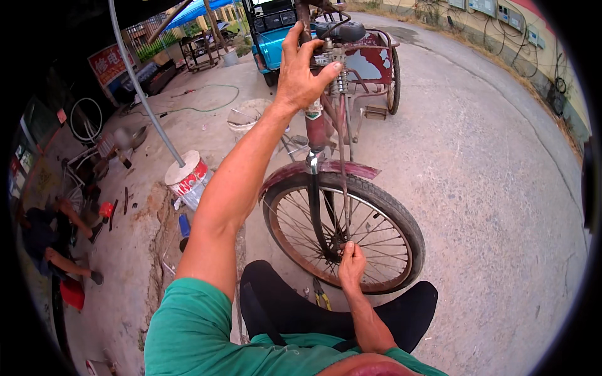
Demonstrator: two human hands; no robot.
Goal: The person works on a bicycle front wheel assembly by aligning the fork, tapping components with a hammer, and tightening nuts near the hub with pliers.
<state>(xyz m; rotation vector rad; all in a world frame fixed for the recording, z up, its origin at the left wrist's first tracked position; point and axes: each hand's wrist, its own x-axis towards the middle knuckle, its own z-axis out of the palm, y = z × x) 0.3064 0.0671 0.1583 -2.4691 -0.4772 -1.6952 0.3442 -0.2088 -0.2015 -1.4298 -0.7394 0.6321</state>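
The front wheel of a rusty three-wheeled cycle stands before my knees, with a black tyre and many spokes. My left hand is raised high at the steering column, fingers spread, its thumb lying over the coil spring beside the column. At the hub, my right hand is closed in a pinch near the lower end of a thin metal rod; what its fingertips hold is hidden. A black fork and a dull red mudguard sit above the wheel.
Pliers with yellow handles lie on the ground near my knees. A paint-stained bucket holds an upright pole on the left. Beyond are another bucket, a blue vehicle and a green hose. Another person crouches at far left.
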